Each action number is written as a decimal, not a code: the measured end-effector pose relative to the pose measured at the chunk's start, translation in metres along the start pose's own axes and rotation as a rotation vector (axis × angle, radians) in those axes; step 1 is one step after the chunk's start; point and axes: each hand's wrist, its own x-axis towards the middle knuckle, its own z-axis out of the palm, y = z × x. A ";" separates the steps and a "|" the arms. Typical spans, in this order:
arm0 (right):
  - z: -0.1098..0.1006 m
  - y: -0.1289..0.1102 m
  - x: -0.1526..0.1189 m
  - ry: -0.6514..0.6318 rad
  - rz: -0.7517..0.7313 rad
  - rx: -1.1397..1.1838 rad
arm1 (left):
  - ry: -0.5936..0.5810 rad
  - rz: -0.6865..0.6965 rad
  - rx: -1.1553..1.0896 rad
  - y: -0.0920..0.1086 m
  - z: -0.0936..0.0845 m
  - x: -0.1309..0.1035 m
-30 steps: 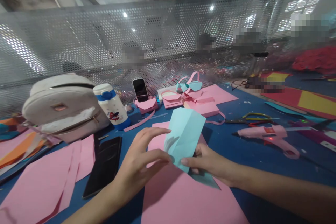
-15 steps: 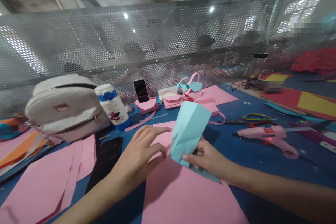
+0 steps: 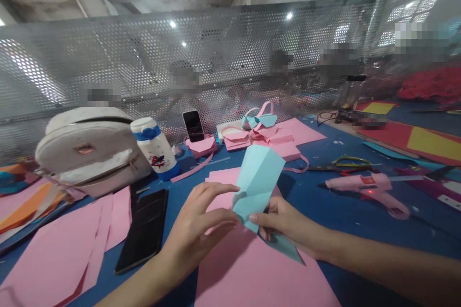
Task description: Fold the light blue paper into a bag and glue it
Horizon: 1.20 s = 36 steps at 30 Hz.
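A folded light-blue paper piece (image 3: 260, 172) stands tilted in my right hand (image 3: 279, 218). My right thumb presses on its near face at the lower end, with the other fingers partly hidden behind. A pointed blue flap (image 3: 288, 248) sticks out below that hand. My left hand (image 3: 201, 218) is at the paper's left edge, fingers curved and apart. Its fingertips overlap the edge; whether they press on it is hard to see. Under both hands lies a large pink paper sheet (image 3: 262, 273) on the blue table.
To the left are a black phone (image 3: 142, 230), pink sheets (image 3: 61, 249), a bottle (image 3: 156, 151) and a white backpack (image 3: 90, 151). A pink glue gun (image 3: 367, 187) and scissors (image 3: 342, 165) lie right. Small pink paper bags (image 3: 236, 140) sit behind, before a perforated metal screen (image 3: 223, 43).
My left hand has moved right, bringing its fingertips to the blue paper's edge. The paper has shifted slightly left and down in my right hand. More of the black phone shows.
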 end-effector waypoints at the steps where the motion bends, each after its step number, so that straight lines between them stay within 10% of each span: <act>1: 0.000 0.000 0.000 -0.004 0.002 0.007 | -0.001 -0.002 -0.004 0.000 0.000 0.000; 16: 0.002 0.001 -0.001 0.004 -0.057 -0.124 | -0.050 0.054 0.099 0.003 0.009 0.002; 24: 0.000 -0.004 -0.001 0.035 -0.130 -0.240 | -0.125 -0.085 -0.001 0.000 0.005 0.000; 29: -0.011 -0.011 0.004 0.160 -0.163 -0.299 | 0.022 -0.131 -0.065 -0.008 0.007 -0.003; 36: -0.017 -0.017 0.011 0.341 -0.243 -0.263 | 0.020 -0.355 -0.352 -0.002 0.037 -0.006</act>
